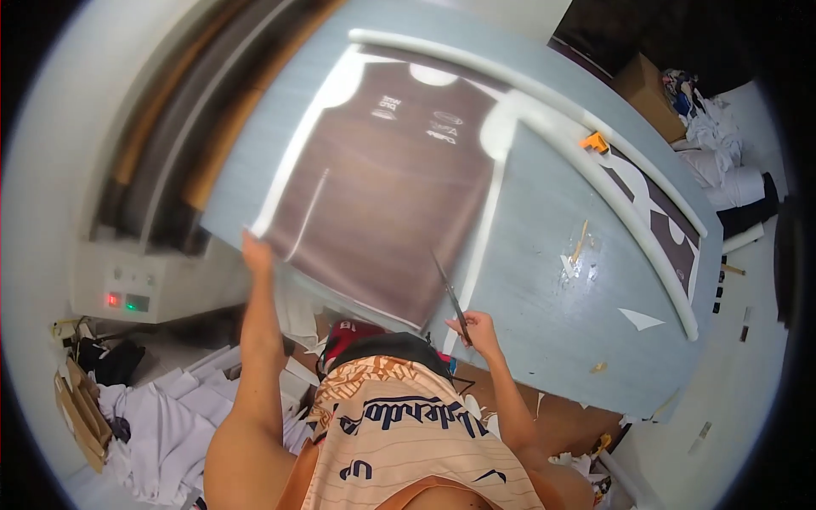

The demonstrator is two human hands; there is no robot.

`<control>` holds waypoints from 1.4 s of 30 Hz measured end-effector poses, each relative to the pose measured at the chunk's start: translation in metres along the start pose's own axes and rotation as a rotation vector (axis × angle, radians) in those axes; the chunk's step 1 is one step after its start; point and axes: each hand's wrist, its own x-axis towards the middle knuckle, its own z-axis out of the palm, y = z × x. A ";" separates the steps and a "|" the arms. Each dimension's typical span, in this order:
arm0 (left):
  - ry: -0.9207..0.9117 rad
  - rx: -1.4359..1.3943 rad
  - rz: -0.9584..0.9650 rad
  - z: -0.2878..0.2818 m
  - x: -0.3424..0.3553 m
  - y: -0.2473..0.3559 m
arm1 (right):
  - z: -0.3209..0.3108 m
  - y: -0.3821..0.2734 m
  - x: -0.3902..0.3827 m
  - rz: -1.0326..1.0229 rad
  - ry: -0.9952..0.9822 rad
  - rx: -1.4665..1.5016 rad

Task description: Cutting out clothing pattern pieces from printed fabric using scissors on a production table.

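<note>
A printed brown jersey-shaped sheet (387,195) with white margins and small light markings lies on the pale blue table (552,340). My left hand (257,246) has its fingers closed on the sheet's lower left corner at the table's front edge. Below the sheet's lower right, my right hand (472,330) grips dark long-bladed scissors (450,289), their tip pointing up-left over the brown area.
Two long white rolls (637,238) cross the right, with an orange tool (595,143) and more printed material. A machine (119,285) with lit buttons stands left. White fabric piles (170,408) lie below it. A cardboard box (648,98) sits behind the table.
</note>
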 end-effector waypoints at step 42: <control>-1.636 -0.740 -0.245 0.005 0.159 -0.179 | 0.737 0.030 0.119 0.027 0.279 0.665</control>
